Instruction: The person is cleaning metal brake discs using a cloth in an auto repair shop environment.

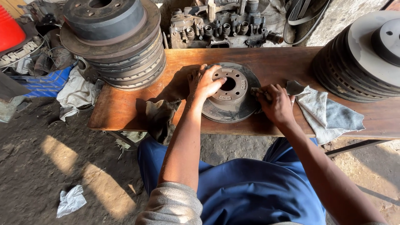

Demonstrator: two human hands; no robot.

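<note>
A round, rusty-brown metal brake disc (231, 93) with a raised hub and a dark centre hole is lying flat on the long, worn wooden bench (121, 106), near the middle of it and close to the front edge. The left hand (205, 83) is resting on the left part of the disc, its fingers spread open and lying flat over the rim of the hub, so it is pressing the disc more than gripping it. The right hand (275, 104) is lying at the right edge of the disc with its fingers curled closed around a small piece of something grey (it is too much hidden to tell what it is). Just beside this hand, to the right, a crumpled grey cloth (329, 114) is spreading over the bench and hanging a little past the front edge. On the other side, a dark, dirty brown rag (160, 118) is hanging over the front edge just left of the left forearm. A tall stack of grey brake discs (112, 41) is standing on the far left end of the bench, and a second leaning stack of pale grey discs (362, 58) is sitting at the right end. Behind the bench, a dusty grey engine part (221, 25) is leaning against the wall. A white scrap of crumpled paper (71, 201) is lying on the dirt floor (37, 162).
</note>
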